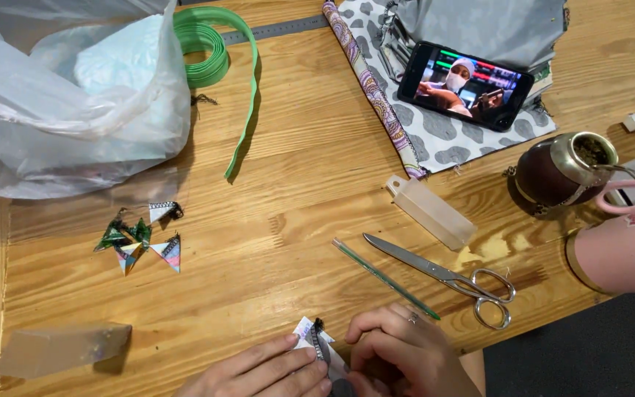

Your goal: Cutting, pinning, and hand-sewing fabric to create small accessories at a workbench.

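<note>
Both hands sit at the bottom edge of the view, close together over the near rim of the wooden tabletop (pixel 273 220). The left hand (pixel 262 371) lies flat and low, its fingers (pixel 288 353) stretched toward the right and pressing on a small folded fabric piece (pixel 316 340), white with a dark trimmed edge. The right hand (pixel 398 353) is curled, knuckles up, a ring on one finger, its fingertips pinching the same fabric piece from the other side; so both hands grasp it, just at the tabletop's front edge. Near the right hand lie a thin green stick (pixel 385 278) and a pair of metal scissors (pixel 450 278), with a pale plastic case (pixel 431 212) just beyond. To the left a cluster of small finished fabric triangles (pixel 141 237) rests well apart from the hands, and a translucent strip (pixel 64 347) lies near the left corner. Farther back are a large clear plastic bag (pixel 67 95), a green ribbon (pixel 218 66), a rolled patterned cloth (pixel 372 88), a phone (pixel 464 84) propped on spotted grey fabric, a round gourd cup (pixel 560 169) with a metal straw, and a pink flask (pixel 622 250).
</note>
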